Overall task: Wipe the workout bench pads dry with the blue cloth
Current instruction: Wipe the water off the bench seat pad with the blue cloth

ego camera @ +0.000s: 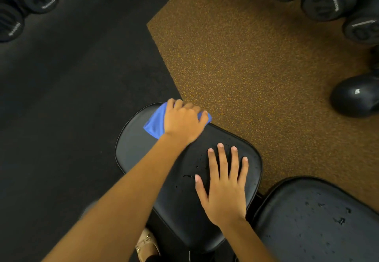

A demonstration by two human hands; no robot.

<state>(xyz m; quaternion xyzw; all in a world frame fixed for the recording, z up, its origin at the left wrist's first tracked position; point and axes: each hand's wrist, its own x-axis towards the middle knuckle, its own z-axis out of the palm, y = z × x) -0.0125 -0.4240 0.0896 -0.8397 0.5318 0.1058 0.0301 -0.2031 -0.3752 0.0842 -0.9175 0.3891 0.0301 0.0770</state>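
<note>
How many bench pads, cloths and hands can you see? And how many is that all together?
Bench pads: 2, the near black vinyl pad under both hands and the second black vinyl pad at the lower right.
Cloths: 1, the blue fabric cloth gripped by the left hand.
Hands: 2, the left hand and the right hand lying flat on the near pad.
Total: 5.

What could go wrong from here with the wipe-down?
1. The right hand lies flat on the seat pad among droplets; it may smear them or hide wet spots from the cloth.
2. The blue cloth is bunched under the left hand at the pad's far edge; the grip could slide off it.
3. The second pad is wet too and could be skipped.
</note>
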